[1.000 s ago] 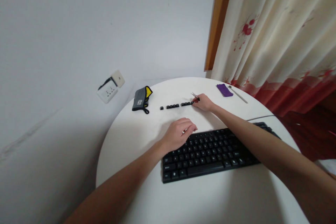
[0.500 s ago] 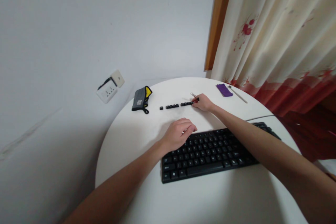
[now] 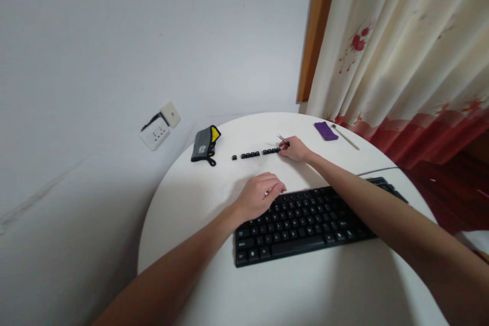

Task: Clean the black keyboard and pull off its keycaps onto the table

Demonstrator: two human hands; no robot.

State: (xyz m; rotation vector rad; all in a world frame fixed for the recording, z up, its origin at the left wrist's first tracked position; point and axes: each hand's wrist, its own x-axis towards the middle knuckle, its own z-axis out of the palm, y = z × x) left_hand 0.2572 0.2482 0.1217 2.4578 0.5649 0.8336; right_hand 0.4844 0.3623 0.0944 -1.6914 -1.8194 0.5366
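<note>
My left hand (image 3: 260, 194) rests over the upper left corner of a black keyboard (image 3: 298, 247), fingers loosely bent and thumb apart, holding nothing. Farther back, my right hand (image 3: 295, 150) is closed on a small keycap puller (image 3: 283, 139), whose thin wire prongs stick out toward the back left. Its fingertips are at the right end of a row of loose black keycaps (image 3: 250, 155). That row lies on the table in groups, with a single keycap (image 3: 234, 157) at the left end. My right forearm hides part of the keyboard's right side.
The white round table (image 3: 183, 204) stands against the wall. A grey and yellow cloth (image 3: 202, 143) lies at the back left. A purple cloth (image 3: 326, 131) and a thin brush (image 3: 346, 137) lie at the back right. A curtain (image 3: 397, 61) hangs behind, and a wall socket (image 3: 155, 133) is at left.
My right hand has barely shifted at the right end of the keycap row, and the puller is still in it. My left hand stays in place.
</note>
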